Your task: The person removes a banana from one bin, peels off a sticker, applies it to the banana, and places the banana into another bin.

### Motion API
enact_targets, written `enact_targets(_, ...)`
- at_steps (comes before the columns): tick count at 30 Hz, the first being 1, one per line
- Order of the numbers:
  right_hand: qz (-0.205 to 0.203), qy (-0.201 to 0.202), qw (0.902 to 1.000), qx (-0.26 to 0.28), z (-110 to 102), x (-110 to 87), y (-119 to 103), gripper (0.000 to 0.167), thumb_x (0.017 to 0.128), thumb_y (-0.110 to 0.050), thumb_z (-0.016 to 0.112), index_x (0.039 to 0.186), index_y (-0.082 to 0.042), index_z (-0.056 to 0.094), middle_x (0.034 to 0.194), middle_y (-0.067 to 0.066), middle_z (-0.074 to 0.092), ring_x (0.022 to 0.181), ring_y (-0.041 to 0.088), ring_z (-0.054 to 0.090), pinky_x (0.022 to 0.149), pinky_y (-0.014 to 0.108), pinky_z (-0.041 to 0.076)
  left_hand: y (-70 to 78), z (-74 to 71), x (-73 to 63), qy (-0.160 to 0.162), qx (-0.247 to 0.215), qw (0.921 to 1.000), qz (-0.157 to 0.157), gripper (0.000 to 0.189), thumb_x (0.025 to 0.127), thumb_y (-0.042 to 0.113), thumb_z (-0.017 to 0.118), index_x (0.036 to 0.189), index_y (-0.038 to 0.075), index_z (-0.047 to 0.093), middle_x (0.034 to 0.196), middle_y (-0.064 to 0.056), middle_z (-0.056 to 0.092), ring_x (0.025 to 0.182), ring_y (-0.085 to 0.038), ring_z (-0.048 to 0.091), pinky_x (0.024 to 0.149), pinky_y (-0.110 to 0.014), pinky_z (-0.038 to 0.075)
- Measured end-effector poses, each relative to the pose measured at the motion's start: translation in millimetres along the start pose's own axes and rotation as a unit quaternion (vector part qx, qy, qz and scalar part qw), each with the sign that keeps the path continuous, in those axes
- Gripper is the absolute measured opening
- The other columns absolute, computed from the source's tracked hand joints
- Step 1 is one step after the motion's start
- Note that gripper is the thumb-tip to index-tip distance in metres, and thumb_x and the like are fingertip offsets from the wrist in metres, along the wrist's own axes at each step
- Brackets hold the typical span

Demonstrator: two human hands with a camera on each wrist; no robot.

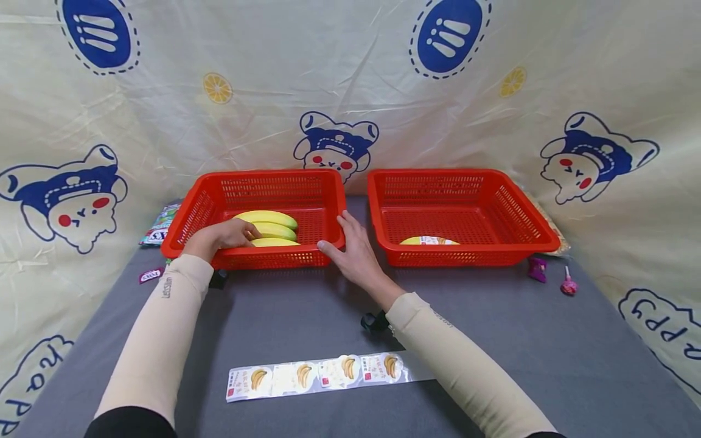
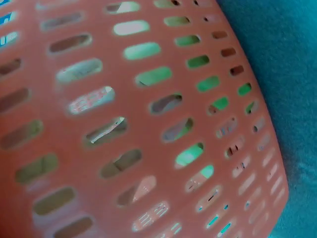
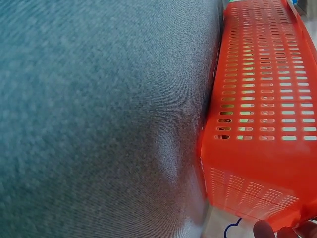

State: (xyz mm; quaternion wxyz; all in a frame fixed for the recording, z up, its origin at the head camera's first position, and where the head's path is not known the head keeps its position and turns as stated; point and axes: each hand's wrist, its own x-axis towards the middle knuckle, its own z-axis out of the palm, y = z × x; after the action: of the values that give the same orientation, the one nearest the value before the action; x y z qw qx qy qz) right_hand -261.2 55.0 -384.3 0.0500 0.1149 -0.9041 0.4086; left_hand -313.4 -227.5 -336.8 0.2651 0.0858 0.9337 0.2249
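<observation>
In the head view, my left hand [image 1: 230, 234] reaches over the front rim into the left red basket [image 1: 254, 261]. Its bent fingers hold the left ends of several yellow bananas [image 1: 268, 217] with greenish tips; its fingertips are partly hidden. My right hand [image 1: 356, 252] grips the front right corner of that basket, thumb at the front and fingers along the right side. In the left wrist view, the slotted basket wall [image 2: 114, 54] fills most of the picture. The right wrist view has the basket's side [image 3: 257, 168] at right, with fingertips [image 3: 287, 232] at its lower edge.
A second red basket [image 1: 460, 257] stands to the right, with a labelled banana [image 1: 413, 241] inside. A strip of banana stickers [image 1: 323, 374] lies in front on the grey tablecloth [image 1: 285, 322]. Snack bags [image 1: 161, 226], a purple wrapper [image 1: 537, 269] and a lollipop [image 1: 569, 285] lie toward the sides.
</observation>
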Motion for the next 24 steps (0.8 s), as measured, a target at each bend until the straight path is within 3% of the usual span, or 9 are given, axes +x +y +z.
enact_targets(9,0.013,-0.004,0.9999,-0.002,-1.5,0.4,0.4,0.086,0.080,-0.054,0.064,0.149,-0.020,0.025,0.158,-0.009,0.015,0.144,0.021,0.020,0.112,0.047,0.030,-0.4,-3.6,5.8,-0.015,0.077,0.9969,0.008,0.052,0.084,0.020,0.061,0.134,0.011,0.050,0.123,-0.023,0.049,0.110,-0.036,0.041,0.096,-0.048,0.037)
enact_targets(17,0.005,-0.004,1.0000,-0.006,-1.4,1.7,2.2,0.086,0.080,-0.054,0.064,0.149,-0.019,0.026,0.158,-0.007,0.015,0.144,0.022,0.021,0.112,0.047,0.030,2.5,-1.6,7.4,-0.015,0.066,0.9977,-0.004,0.053,0.086,0.013,0.058,0.137,0.007,0.047,0.124,-0.022,0.049,0.111,-0.034,0.041,0.095,-0.043,0.037)
enact_targets(24,0.009,-0.007,0.9999,-0.008,-0.1,1.6,1.7,0.086,0.080,-0.055,0.063,0.149,-0.020,0.026,0.158,-0.007,0.016,0.144,0.022,0.021,0.112,0.048,0.029,-0.1,-3.3,3.4,0.019,0.073,0.9971,0.005,0.052,0.087,0.016,0.060,0.136,0.003,0.047,0.127,-0.027,0.051,0.113,-0.038,0.047,0.100,-0.050,0.039)
